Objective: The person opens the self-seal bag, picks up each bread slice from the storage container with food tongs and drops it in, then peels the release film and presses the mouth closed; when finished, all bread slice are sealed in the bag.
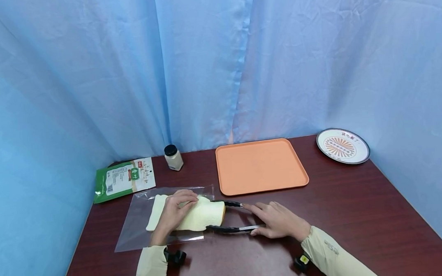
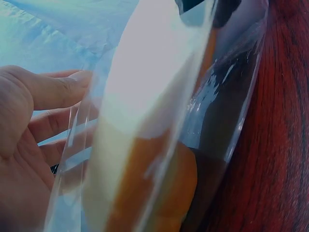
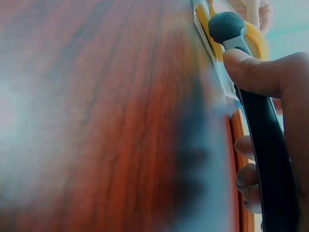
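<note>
On the bench, fingers of the left hand pinched a clear bag with bread partly inside, while the right hand gripped tongs (mostly black, I noticed) whose arms flanked the bread.

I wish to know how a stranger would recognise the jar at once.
At the far edge of the table, by the blue curtain, find the orange tray and, left of it, the green packet. The jar stands between them: small, pale, and the only one with a black lid.

A jar and orange tray sit between green packet and plate.
</note>
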{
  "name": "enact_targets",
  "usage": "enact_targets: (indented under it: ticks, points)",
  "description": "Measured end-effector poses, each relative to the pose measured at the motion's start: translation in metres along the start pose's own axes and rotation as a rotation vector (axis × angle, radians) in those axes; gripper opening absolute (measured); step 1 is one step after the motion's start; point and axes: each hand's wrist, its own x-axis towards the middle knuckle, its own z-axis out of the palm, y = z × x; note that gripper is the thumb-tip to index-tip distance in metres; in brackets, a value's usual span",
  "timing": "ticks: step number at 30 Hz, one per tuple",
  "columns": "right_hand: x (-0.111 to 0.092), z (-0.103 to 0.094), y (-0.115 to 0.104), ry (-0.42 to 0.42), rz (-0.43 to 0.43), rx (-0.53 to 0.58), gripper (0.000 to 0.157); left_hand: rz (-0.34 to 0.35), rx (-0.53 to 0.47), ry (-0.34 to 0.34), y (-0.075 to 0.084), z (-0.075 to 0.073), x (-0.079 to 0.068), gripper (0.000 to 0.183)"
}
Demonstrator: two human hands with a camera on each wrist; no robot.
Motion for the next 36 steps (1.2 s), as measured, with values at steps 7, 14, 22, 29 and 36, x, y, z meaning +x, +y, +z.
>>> enact_targets:
  ticks: [7, 14, 22, 29, 36]
  points:
    - [0.014, 0.003, -0.001, -0.032, -0.006, -0.003, 0.076, -0.011, -0.013, -0.007, 0.0, 0.0, 0.001, 0.009]
    - [0.025, 0.007, -0.002, -0.02, -0.023, -0.011, 0.077, -0.018, -0.013, -0.018, 0.001, 0.0, 0.002, 0.007]
    - [0.036, 0.012, -0.004, -0.027, -0.034, -0.021, 0.078, -0.024, 0.006, -0.016, 0.001, -0.002, 0.001, 0.007]
    - [0.046, 0.015, -0.007, -0.009, -0.052, -0.045, 0.079, -0.009, 0.027, 0.015, 0.0, -0.001, 0.0, 0.01]
    - [0.053, 0.017, -0.009, -0.039, -0.035, -0.04, 0.079, -0.045, 0.028, -0.006, 0.003, -0.003, 0.001, 0.01]
